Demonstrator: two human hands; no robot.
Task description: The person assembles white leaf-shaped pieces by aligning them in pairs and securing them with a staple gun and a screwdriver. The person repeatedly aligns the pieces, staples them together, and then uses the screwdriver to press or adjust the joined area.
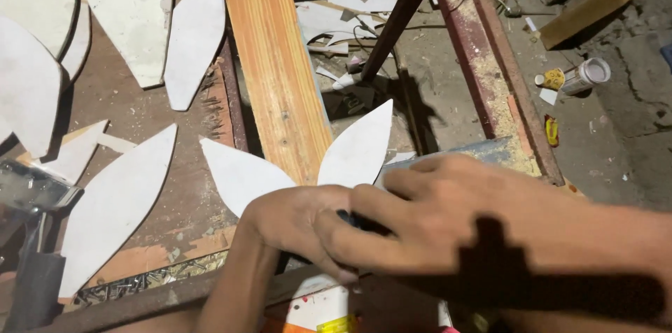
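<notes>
Your right hand [420, 214] overlaps your left hand [297, 224], fingers [336, 252] of both curled narrow round a small dark object [344, 219], mostly hidden; two white leaf-shaped cutouts [357, 147] fan lengthwise away just beyond the fingers, left hand nearer.
</notes>
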